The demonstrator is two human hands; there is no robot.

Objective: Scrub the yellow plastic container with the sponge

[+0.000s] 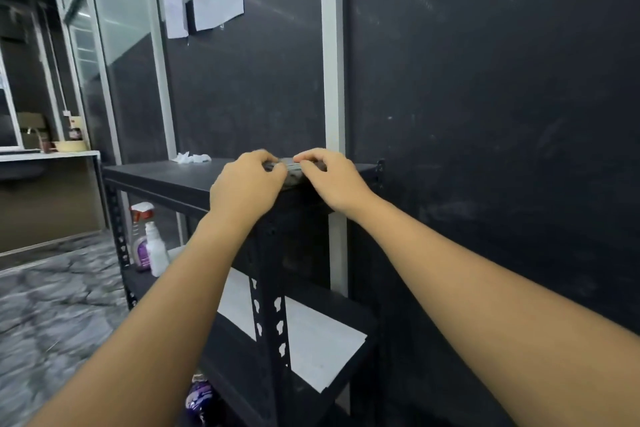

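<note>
I have both hands on the top board of the black shelf [166, 173]: left hand [247, 189] and right hand [334, 178] are curled side by side, fingers pinching a small grey thing [293, 173], blurred, possibly the sponge. At ten o'clock from them lies a crumpled white tissue [191, 158]; spray bottles [149, 239] stand at seven o'clock, one shelf down. I cannot see the yellow container.
</note>
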